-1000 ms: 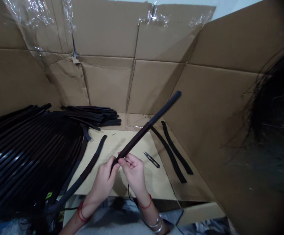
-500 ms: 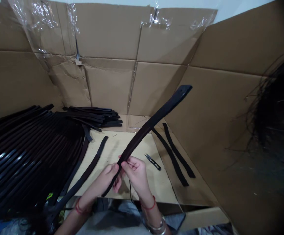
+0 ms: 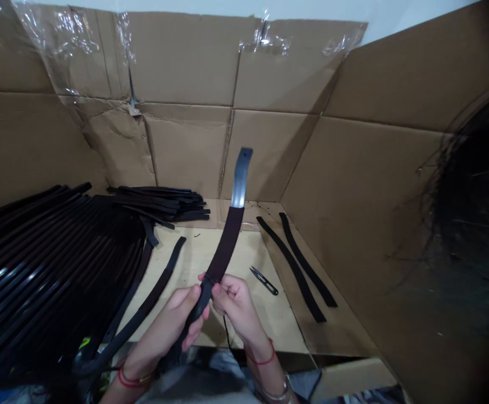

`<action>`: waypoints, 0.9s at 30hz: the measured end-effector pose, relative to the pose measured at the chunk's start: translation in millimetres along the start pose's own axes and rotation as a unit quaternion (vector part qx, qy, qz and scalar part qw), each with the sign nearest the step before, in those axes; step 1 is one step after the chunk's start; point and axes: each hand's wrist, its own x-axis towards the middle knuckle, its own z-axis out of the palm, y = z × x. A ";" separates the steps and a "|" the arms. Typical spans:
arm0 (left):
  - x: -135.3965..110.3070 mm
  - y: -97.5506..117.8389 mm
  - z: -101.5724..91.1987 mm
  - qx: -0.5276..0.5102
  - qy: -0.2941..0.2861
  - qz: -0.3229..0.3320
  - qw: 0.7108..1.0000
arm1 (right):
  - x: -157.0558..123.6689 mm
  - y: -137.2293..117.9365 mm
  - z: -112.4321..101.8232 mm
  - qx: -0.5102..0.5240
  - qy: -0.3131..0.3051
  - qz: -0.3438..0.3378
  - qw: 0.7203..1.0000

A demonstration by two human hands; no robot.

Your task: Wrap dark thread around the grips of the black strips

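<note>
My left hand point(image 3: 182, 311) is closed around the lower part of a curved black strip point(image 3: 226, 241). A dark brown wrapped or covered section runs along the strip's middle, and its bare, shiny far end has a small hole. My right hand point(image 3: 236, 303) pinches the strip's edge at the lower end of the brown section, where a thin dark band crosses it. A thin black cord point(image 3: 226, 331) hangs below my right hand; its upper end is hidden. Thread snips point(image 3: 264, 280) lie on the pale board point(image 3: 244, 342), right of my right hand.
A large stack of dark curved strips point(image 3: 59, 264) fills the left side, with a smaller pile point(image 3: 164, 202) behind. One strip point(image 3: 155, 292) lies left of my hands; two flat black strips point(image 3: 295, 269) lie right. Cardboard walls point(image 3: 193, 62) enclose the back and sides. Dark strands point(image 3: 475, 185) hang at right.
The held strip has swung from leaning right to nearly upright and turned, showing its shiny far end. Both hands keep hold of it near the same spot.
</note>
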 end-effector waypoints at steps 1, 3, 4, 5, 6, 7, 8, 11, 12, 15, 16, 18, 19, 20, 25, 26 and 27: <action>1.0 -1.7 -1.5 -0.010 -0.029 -0.034 0.999 | -0.5 0.2 -0.4 0.007 -0.014 0.009 1.000; 5.2 -5.3 -2.9 -0.016 -0.054 -0.061 0.997 | -1.3 2.4 0.1 0.021 -0.019 0.017 0.999; 7.1 -6.6 -2.3 -0.012 -0.044 -0.052 0.998 | -1.6 4.2 0.8 0.028 -0.012 0.016 0.999; 8.0 -7.0 -0.9 -0.009 -0.023 -0.034 0.999 | -1.8 5.9 1.3 0.033 -0.003 0.012 0.999; 7.4 -6.4 0.9 -0.004 0.007 -0.011 1.000 | -2.1 7.3 1.4 0.037 0.004 0.009 0.999; 5.1 -4.7 2.5 0.005 0.040 0.017 0.999 | -2.6 7.9 1.0 0.041 0.005 0.008 0.999; 1.5 -2.2 3.7 0.017 0.064 0.043 0.997 | -3.3 7.7 0.0 0.046 0.000 0.010 0.999; -11.0 6.7 2.6 0.057 -0.026 0.046 0.997 | -6.0 3.0 -4.3 0.055 -0.048 0.031 0.997; -13.4 8.8 1.3 0.060 -0.074 0.030 0.995 | -6.7 1.1 -5.0 0.057 -0.063 0.037 0.996; -11.5 10.8 -0.2 0.047 -0.114 0.009 0.992 | -7.0 -2.5 -3.8 0.044 -0.039 0.024 0.998; -9.1 10.4 0.5 0.043 -0.097 0.014 0.994 | -6.6 -2.8 -2.8 0.034 -0.017 0.014 0.999; -5.7 9.3 2.8 0.059 -0.038 0.048 0.996 | -5.9 -2.9 -1.9 0.011 0.020 -0.004 1.000; -5.3 8.7 4.0 0.082 0.013 0.079 0.993 | -5.7 -3.1 -2.2 0.004 0.028 -0.009 1.000; -5.7 8.0 4.9 0.108 0.062 0.111 0.986 | -5.7 -3.3 -2.7 0.003 0.028 -0.010 1.000; -2.7 1.9 5.6 0.047 -0.006 0.076 0.996 | -3.9 -3.5 -1.3 -0.005 0.024 -0.014 1.000; 1.3 0.9 5.2 0.025 -0.029 0.059 0.998 | -2.8 -2.9 0.3 -0.009 0.039 -0.020 0.999; 5.7 0.5 4.8 0.015 -0.032 0.054 0.998 | -1.6 -2.2 1.6 -0.011 0.056 -0.024 0.998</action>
